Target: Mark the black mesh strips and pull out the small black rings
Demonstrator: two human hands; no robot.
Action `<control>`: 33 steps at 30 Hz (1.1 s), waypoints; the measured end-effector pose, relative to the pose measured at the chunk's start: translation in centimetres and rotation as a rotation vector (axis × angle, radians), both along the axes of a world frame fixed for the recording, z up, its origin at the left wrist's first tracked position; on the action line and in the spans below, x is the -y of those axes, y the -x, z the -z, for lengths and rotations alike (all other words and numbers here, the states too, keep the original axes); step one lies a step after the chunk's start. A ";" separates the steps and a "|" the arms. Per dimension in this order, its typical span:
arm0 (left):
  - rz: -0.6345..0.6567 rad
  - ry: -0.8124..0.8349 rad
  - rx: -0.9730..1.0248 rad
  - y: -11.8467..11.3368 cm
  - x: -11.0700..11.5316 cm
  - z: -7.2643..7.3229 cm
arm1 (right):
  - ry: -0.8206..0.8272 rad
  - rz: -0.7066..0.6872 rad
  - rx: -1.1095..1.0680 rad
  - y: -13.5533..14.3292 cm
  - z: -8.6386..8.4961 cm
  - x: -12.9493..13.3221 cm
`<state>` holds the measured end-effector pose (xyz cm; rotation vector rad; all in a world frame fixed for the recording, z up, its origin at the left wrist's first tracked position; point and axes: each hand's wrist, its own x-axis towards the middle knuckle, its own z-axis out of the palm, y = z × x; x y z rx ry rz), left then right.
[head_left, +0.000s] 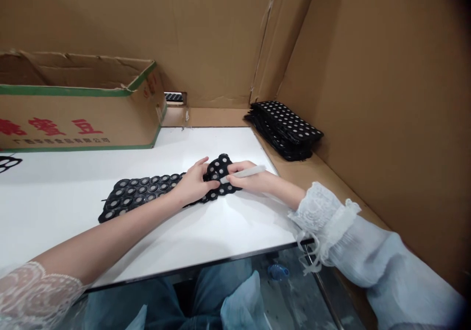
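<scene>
A black sheet (142, 190) with rows of raised rings around pale round spots lies on the white table (206, 244). Its right end bends upward, and my left hand (196, 181) grips it there, thumb on top and some fingers hidden behind. My right hand (252, 178) is closed around a slim white pen-like tool (247, 172). The tool's tip points left and touches, or nearly touches, the spotted surface by my left thumb. I cannot make out what kind of tip it has.
An open cardboard box (81, 116) with green edging stands at the back left. Several spotted black sheets (285, 126) are stacked at the right, by the cardboard wall (386, 99). A black looped piece (9, 163) lies at the far left. Below the table is a blue bottle (278, 272).
</scene>
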<state>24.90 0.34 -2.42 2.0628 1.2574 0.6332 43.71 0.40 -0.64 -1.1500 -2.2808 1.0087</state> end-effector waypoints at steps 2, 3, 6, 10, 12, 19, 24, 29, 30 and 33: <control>-0.027 0.003 0.008 -0.1 0.1 0.1 | -0.118 0.025 0.012 0.6 0.1 0.5; -0.039 0.007 0.012 -0.1 0.1 0.2 | -0.173 0.038 0.016 0.9 0.1 0.7; -0.093 0.030 0.030 -0.1 0.0 0.5 | -0.270 0.099 0.049 1.6 0.1 0.9; -0.107 0.118 0.114 -0.1 0.2 0.5 | -0.315 0.163 0.095 1.9 0.4 0.4; -0.094 0.171 0.158 -0.2 0.3 0.2 | -0.338 0.175 0.097 2.0 0.5 0.1; 0.096 0.369 0.166 1.6 -0.7 -1.5 | -0.401 0.159 -0.030 2.4 0.0 0.6; 0.171 0.169 -0.060 2.9 -1.2 -2.2 | -0.286 0.128 -0.109 1.8 0.2 0.5; 0.017 -0.229 -0.318 3.2 -1.4 -1.7 | -0.080 0.210 -0.190 0.8 1.0 -0.3; -0.055 -0.271 -0.397 3.3 -1.5 -1.5 | -0.059 0.218 -0.210 0.6 1.2 -0.5; -0.242 -0.251 -0.606 4.0 -1.9 -1.5 | 0.020 0.250 -0.232 0.3 1.6 -1.0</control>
